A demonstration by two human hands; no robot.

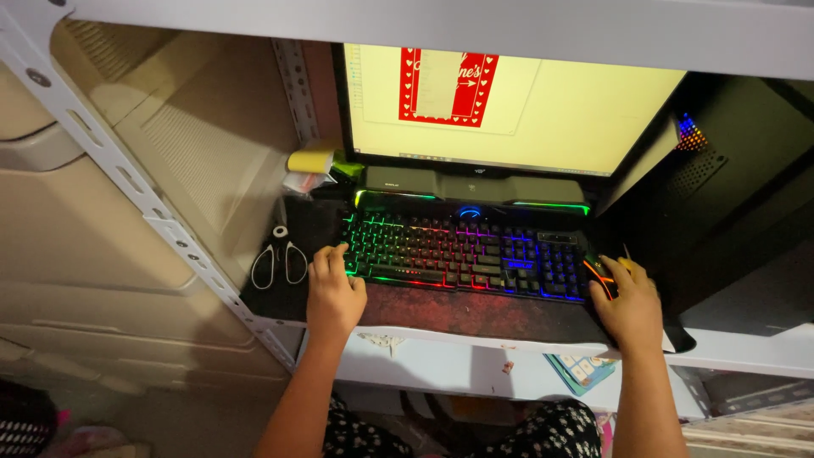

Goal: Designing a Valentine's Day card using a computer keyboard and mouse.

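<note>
Resting at the desk's (475, 339) front edge, the left hand (333, 293) lay loose, fingertips on the backlit keyboard's (462, 254) left end; the right hand (629, 305) cupped a mouse (599, 276) at the right corner. Scissors (280, 259) lay left; the glossy monitor (509, 102) stood behind.

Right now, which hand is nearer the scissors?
Left. The left hand rests on the keyboard's left end, just right of the scissors on the desk mat. The right hand is on the mouse, beyond the keyboard's far end.
</note>
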